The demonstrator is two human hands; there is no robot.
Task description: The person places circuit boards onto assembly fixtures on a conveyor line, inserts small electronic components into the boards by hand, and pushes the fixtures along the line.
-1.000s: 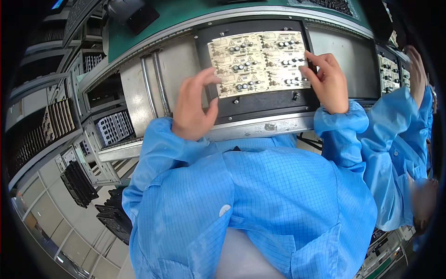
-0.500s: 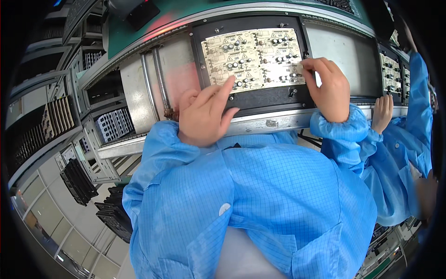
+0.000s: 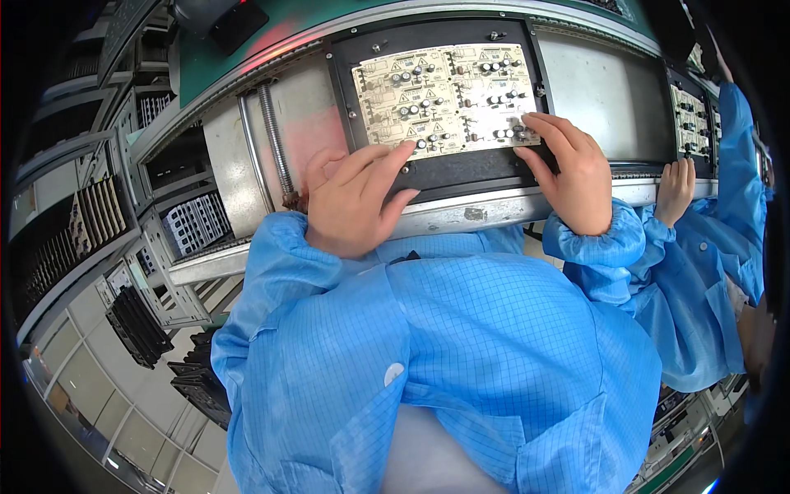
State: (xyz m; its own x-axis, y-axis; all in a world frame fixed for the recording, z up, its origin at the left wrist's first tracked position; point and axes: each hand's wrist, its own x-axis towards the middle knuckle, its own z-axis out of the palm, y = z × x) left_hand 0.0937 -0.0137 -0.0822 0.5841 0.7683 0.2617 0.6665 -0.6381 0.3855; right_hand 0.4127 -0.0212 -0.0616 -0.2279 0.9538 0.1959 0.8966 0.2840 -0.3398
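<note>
A cream-coloured circuit board panel (image 3: pixel 454 107) with several small cylindrical capacitors lies in a black carrier frame (image 3: pixel 485 169) in front of me. My left hand (image 3: pixel 355 196) has its fingers spread, the index fingertip at the panel's lower left edge beside a capacitor (image 3: pixel 421 144). At the lower right corner, my right hand (image 3: pixel 573 174) holds its thumb and index finger apart around the end of the panel, close to some capacitors (image 3: pixel 508 133). Nothing shows between those fingers; whether the tips touch the parts I cannot tell.
The carrier rests on a metal conveyor rail (image 3: pixel 469 216). To the right, a co-worker's hand (image 3: pixel 676 191) is by another board in a black carrier (image 3: pixel 690 123). Racks with boards (image 3: pixel 196 224) stand at left, and a black device (image 3: pixel 220 20) sits on the green surface beyond.
My right thumb and index finger have parted and come down a little at the panel's right corner. My left hand has shifted slightly left, its index fingertip lower on the panel edge.
</note>
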